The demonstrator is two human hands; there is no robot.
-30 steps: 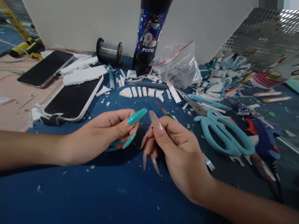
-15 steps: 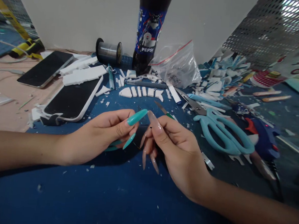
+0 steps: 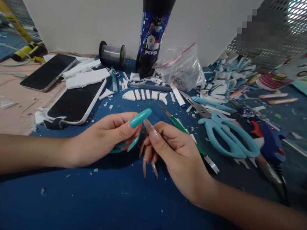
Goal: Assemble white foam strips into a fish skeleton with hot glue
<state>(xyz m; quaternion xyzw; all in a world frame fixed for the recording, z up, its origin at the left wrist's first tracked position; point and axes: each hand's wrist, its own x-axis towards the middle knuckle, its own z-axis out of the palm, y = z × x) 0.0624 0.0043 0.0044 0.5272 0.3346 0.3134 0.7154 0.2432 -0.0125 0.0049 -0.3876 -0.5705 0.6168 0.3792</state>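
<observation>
My left hand, with long turquoise nails, is closed in a pinch between thumb and forefinger. My right hand, with long translucent beige nails, pinches close beside it, its thumb nail touching or just behind the left thumb nail. Whatever sits between the fingertips is too small or hidden to make out. Beyond the hands, white foam-like pieces lie in a row shaped like a fish, from a pointed head to a forked tail. A green-handled craft knife lies partly behind my right hand.
Light blue scissors and a dark blue glue gun lie right. Behind stand a Pepsi bottle, a zip bag and a wire spool. Two phones, one black, one white-cased, lie left near white offcuts.
My right hand has shifted slightly left, bringing its thumb nail under the left one. More of the green knife handle shows now. The left hand has barely moved.
</observation>
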